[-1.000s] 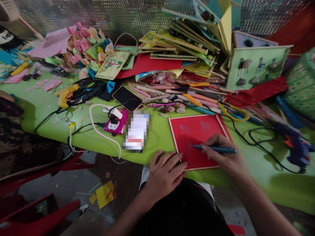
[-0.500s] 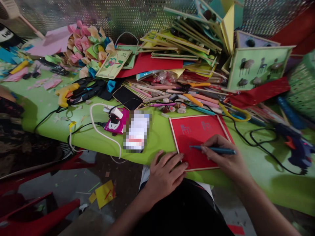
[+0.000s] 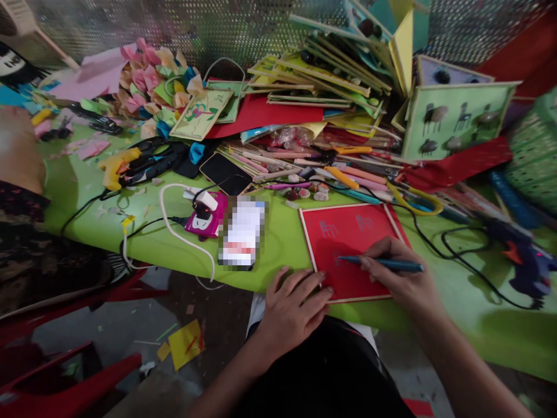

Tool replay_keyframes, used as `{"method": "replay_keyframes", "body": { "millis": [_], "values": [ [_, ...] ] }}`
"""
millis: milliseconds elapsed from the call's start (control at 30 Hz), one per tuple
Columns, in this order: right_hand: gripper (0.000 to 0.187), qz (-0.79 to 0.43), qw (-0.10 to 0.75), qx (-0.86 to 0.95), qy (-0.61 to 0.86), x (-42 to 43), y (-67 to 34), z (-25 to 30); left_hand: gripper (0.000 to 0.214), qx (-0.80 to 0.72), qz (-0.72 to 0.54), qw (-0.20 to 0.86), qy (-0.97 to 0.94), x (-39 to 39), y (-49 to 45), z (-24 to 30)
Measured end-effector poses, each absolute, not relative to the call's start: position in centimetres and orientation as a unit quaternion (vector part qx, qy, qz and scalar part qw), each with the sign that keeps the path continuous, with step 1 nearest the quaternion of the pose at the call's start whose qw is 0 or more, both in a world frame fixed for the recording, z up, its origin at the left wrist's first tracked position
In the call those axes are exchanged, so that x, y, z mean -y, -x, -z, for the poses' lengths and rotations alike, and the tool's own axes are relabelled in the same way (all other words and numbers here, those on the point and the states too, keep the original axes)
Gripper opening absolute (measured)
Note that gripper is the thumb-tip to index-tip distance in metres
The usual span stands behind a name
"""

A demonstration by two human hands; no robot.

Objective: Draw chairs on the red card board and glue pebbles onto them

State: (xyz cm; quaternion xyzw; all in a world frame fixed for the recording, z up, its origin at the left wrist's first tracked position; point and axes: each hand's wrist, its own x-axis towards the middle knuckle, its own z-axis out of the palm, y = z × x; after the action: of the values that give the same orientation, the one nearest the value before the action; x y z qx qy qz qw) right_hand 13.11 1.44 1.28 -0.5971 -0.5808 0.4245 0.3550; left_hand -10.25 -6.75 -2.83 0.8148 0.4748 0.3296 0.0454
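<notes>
left hand (image 3: pixel 298 307): fingers loosely spread, on the red panel's (image 3: pixel 348 244) near left edge
right hand (image 3: pixel 402 281): thumb and fingers pinching a blue pen (image 3: pixel 400 265)
red panel: on the green table (image 3: pixel 461 307)
stones (image 3: pixel 303 193): just beyond the panel

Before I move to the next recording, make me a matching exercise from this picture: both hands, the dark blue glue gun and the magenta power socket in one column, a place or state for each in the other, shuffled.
Column one
1. Left hand
2. Right hand
3. Dark blue glue gun
4. Magenta power socket

Column two
A. On the green tabletop, right of the red board
B. Gripping a blue pen
C. Has a white plug in it
D. Resting at the board's near left edge

Pairs: 1-D, 2-B, 3-A, 4-C
</notes>
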Motion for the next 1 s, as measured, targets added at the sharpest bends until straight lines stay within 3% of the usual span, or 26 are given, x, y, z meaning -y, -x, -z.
{"method": "replay_keyframes", "body": {
  "millis": [333,733,1000],
  "values": [
    [0.033,-0.437,0.348,0.589,0.584,-1.41,-13.19,-1.07,0.025,-0.475,-0.324,0.054,-0.816,6.90,10.29,3.05],
    [0.022,-0.403,0.351,0.590,0.606,-1.49,-13.02,-1.16,0.025,-0.478,-0.318,0.047,-0.817,6.91,10.31,2.97],
    [0.029,-0.427,0.354,0.581,0.596,-1.42,-13.20,-1.08,0.026,-0.477,-0.324,0.045,-0.816,6.95,10.23,3.40]
  ]
}}
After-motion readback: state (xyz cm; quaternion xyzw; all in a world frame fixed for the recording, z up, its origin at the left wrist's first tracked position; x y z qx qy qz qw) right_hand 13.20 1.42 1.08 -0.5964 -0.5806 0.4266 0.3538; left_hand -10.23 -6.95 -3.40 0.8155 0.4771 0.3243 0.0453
